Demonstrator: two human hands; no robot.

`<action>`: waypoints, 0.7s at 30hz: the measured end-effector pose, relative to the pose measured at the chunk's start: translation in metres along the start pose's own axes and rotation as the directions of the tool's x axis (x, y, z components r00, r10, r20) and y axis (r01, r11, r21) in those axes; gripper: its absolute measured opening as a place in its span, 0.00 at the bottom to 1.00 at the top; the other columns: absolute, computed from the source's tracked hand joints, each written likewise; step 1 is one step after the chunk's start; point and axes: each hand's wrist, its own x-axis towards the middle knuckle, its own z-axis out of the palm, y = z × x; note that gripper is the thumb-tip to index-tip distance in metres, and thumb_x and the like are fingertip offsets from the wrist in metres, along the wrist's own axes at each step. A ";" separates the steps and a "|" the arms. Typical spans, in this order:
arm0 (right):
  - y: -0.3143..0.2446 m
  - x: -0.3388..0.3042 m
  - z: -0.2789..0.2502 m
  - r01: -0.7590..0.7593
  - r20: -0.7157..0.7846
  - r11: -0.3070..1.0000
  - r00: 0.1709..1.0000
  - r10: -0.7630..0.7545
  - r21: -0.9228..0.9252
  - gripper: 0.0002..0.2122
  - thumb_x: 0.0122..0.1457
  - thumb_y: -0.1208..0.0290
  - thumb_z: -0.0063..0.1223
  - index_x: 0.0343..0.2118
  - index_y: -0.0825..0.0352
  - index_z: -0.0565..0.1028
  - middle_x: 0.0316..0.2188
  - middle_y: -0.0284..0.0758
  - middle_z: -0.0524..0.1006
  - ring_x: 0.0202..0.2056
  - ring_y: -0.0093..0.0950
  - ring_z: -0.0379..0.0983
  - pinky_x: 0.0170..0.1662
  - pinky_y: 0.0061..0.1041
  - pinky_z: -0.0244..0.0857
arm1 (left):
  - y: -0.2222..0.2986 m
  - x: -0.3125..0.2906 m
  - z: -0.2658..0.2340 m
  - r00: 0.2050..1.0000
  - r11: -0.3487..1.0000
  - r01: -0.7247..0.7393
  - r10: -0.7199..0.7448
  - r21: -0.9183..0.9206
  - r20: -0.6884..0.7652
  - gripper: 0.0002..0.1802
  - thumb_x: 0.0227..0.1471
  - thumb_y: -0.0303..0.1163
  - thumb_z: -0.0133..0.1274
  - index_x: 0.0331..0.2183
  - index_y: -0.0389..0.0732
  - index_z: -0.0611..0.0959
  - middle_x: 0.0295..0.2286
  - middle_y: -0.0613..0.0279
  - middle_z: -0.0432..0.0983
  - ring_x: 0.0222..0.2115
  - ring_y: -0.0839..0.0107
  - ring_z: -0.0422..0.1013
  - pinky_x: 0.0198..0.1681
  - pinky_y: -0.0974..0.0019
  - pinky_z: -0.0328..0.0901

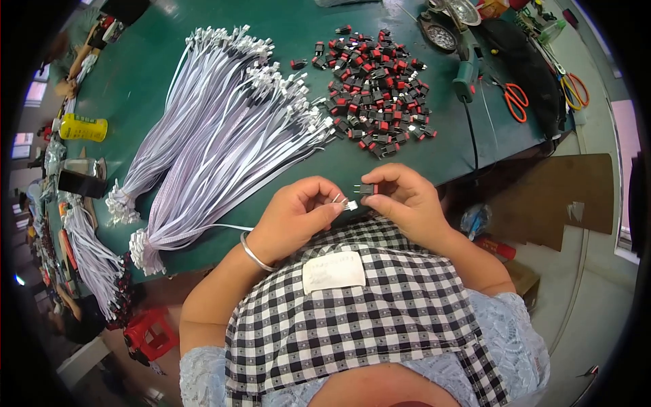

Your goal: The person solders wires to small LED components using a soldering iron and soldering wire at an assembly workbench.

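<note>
Between thumb and fingers, my left hand point(304, 207) pinches the end of a white cable, whose small white connector point(350, 205) points to the right. My right hand point(405, 203) grips a small black and red switch point(367, 189) with metal pins facing left. Connector and switch are close together but apart, just above the near table edge. From behind my left wrist the cable runs left toward a large bundle of white cables point(224, 152) with white connectors at both ends. Beyond my hands lies a heap of similar black and red switches point(380, 88).
The green table point(298, 27) carries a yellow bottle point(83, 127) and a dark box point(81, 182) at left. At right are a green corded tool point(465, 81), orange-handled scissors point(515, 102) and a dish of small parts point(441, 35). A red stool point(150, 332) stands lower left. Other people work far left.
</note>
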 end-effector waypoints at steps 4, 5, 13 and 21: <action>0.001 0.000 -0.001 -0.139 0.011 0.988 0.990 0.138 0.062 0.10 0.50 0.79 0.52 0.37 0.70 0.71 0.32 0.30 0.68 0.33 0.17 0.67 0.37 0.16 0.62 | 0.000 0.001 0.001 1.000 0.999 -0.026 0.026 0.024 0.001 0.06 0.46 0.25 0.52 0.30 0.36 0.75 0.21 0.71 0.69 0.20 0.87 0.63 0.22 0.83 0.58; 0.002 0.000 0.000 -0.106 0.010 0.994 0.994 0.106 0.027 0.09 0.51 0.78 0.52 0.36 0.70 0.71 0.31 0.30 0.68 0.32 0.17 0.67 0.37 0.16 0.62 | 0.001 -0.001 0.000 1.000 1.000 -0.023 0.023 0.021 -0.003 0.06 0.46 0.25 0.52 0.30 0.36 0.75 0.21 0.71 0.69 0.20 0.87 0.63 0.22 0.83 0.58; 0.000 0.002 0.001 -0.234 0.020 0.970 0.972 0.233 0.059 0.09 0.51 0.76 0.52 0.36 0.70 0.72 0.32 0.30 0.70 0.32 0.17 0.67 0.36 0.16 0.62 | 0.003 -0.002 0.001 1.000 1.000 0.005 -0.005 0.026 -0.007 0.05 0.46 0.28 0.52 0.28 0.38 0.74 0.22 0.70 0.68 0.20 0.84 0.64 0.23 0.80 0.60; -0.002 0.002 0.002 -0.204 0.022 0.979 0.979 0.204 -0.021 0.09 0.51 0.76 0.52 0.36 0.71 0.73 0.31 0.30 0.69 0.33 0.16 0.67 0.35 0.15 0.63 | 0.009 -0.006 0.006 0.993 0.974 -0.076 0.093 0.215 -0.070 0.06 0.43 0.27 0.52 0.25 0.35 0.73 0.19 0.69 0.68 0.21 0.83 0.63 0.25 0.78 0.60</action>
